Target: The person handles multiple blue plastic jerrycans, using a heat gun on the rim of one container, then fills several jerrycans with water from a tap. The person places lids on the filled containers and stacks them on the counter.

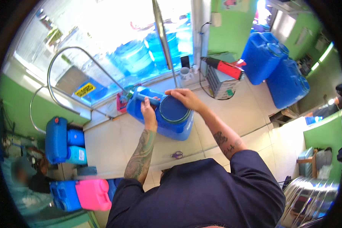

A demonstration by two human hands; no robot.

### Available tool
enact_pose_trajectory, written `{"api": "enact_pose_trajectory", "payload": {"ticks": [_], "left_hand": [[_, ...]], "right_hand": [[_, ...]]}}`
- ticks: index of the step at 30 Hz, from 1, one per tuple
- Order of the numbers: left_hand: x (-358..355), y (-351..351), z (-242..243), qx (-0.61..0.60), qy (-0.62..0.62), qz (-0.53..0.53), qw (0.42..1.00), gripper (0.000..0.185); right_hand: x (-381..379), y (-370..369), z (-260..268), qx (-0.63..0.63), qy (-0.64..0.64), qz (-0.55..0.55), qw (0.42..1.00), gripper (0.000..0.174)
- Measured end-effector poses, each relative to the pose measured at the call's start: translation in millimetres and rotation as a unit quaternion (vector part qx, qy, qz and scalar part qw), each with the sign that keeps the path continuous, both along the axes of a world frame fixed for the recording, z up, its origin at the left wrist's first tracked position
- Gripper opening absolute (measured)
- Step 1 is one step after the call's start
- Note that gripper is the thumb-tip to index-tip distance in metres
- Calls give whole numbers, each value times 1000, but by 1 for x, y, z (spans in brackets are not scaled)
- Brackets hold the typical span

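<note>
A blue plastic water container (171, 129) stands on the tiled counter in front of me. Its wide round dark-blue screw cap (174, 109) faces up. My left hand (149, 112) grips the moulded handle (148, 98) on the container's top, thumb showing above it. My right hand (185, 98) lies over the far right edge of the cap, fingers pointing left; its palm side is hidden. A small green cap (129, 94) shows at the container's far left corner, by the end of a bent metal tube (85, 51).
Purple-handled scissors (177, 155) lie near the counter's front edge. A red heat gun (228, 69) rests on a box (222, 85), right of a white mug (185, 74). More blue containers (259, 59) stand at right and left; a person (25, 185) is at lower left.
</note>
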State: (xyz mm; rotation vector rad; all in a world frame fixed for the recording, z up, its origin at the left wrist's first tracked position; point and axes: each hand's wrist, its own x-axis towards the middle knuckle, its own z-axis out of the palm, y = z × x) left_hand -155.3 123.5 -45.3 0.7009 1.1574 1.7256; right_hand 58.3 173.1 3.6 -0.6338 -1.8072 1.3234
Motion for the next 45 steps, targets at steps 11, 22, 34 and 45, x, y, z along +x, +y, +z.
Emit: {"api": "enact_pose_trajectory", "payload": {"ticks": [11,22,34,45], "left_hand": [[45,-89,-3,60,404,3,913,97],[65,-93,-23,26,546,57,835,130],[75,-92,-24,27,477,97,873,130],[107,-96,-27,-10,385,147,911,130]], "right_hand": [[-15,7,-6,33,-18,-70,997,35],[6,-55,-7,66,-61,-254,963,60],[-29,13,-4,138,-74,-17,987,40],[-19,37,2,75,8,103,992,46]]}}
